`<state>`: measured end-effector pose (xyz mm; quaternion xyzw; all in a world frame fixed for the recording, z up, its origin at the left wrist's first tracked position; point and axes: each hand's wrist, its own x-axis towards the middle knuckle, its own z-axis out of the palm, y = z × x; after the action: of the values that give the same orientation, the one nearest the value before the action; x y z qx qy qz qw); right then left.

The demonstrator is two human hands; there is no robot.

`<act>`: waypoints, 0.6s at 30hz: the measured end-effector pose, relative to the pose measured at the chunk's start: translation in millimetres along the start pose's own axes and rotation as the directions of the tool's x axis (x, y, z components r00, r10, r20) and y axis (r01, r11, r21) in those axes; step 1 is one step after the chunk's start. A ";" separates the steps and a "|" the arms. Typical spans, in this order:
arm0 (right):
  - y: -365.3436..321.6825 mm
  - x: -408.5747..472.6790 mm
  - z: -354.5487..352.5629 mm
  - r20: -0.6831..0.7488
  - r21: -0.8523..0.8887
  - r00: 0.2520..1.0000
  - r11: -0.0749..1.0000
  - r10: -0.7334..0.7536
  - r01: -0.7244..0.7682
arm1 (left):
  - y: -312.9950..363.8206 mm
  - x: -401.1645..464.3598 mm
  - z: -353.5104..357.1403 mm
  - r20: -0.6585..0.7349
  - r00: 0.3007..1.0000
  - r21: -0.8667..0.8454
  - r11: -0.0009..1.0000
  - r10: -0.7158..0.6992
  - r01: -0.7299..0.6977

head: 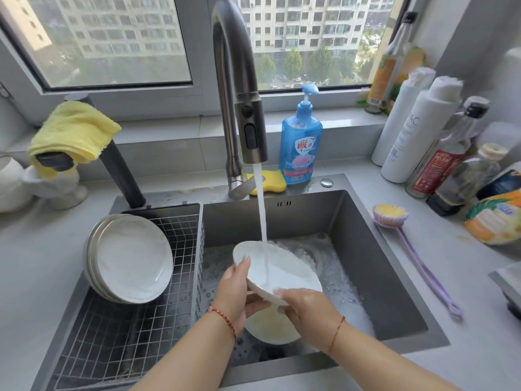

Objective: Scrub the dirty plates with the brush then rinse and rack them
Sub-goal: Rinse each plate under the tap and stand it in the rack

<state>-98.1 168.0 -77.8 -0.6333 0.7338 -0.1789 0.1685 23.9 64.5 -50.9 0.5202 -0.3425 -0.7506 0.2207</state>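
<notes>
My left hand (232,289) grips the left rim of the white plate (282,273), thumb on the inner face and fingers curled under it. My right hand (308,311) holds the near rim, with the fingers bent around the edge. Both hands are clamped on this one plate, close together in the lower centre of the frame.

The plate is tilted over the sink (394,272), and the water stream (263,221) from the faucet (251,128) hits its inner face. I judge this is the rinse step. To do it well I should turn the plate slowly so the water reaches every part of the rim, also the back side, and keep the tilt so the foam runs off downward.

Below the hands another plate (270,328) lies in the foamy sink, probably still waiting. At the left, the wire rack (174,277) already carries leaning plates (132,258). The brush (390,214) rests on the tabletop (451,277) at the right of the sink, not in use.
</notes>
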 end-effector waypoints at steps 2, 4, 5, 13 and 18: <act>1.4 1.0 -7.4 -0.005 0.065 0.997 0.995 0.077 -0.077 | 1.5 -0.2 4.5 0.022 1.000 0.012 1.000 -0.007 0.006; 4.2 3.8 -13.3 0.017 0.139 0.986 0.976 0.169 -0.169 | -0.1 2.5 10.9 0.041 0.999 0.057 0.998 -0.014 0.012; 5.0 5.7 -15.3 0.044 0.175 0.975 0.959 0.219 -0.224 | -1.8 4.2 14.9 0.049 0.999 0.099 0.995 -0.010 0.005; 10.1 9.8 -18.5 0.219 0.253 0.917 0.888 0.335 -0.385 | -4.3 24.6 31.6 -0.040 0.999 0.331 0.943 -0.021 0.033; 21.9 7.2 -24.2 0.202 0.585 0.899 0.689 0.388 -0.429 | 6.5 30.3 28.2 -0.032 0.997 0.281 0.956 -0.075 0.081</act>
<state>-129.6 165.0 -67.1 -0.3691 0.7512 -0.3463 0.4237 -13.5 47.3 -58.8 0.5672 -0.4227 -0.6969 0.1182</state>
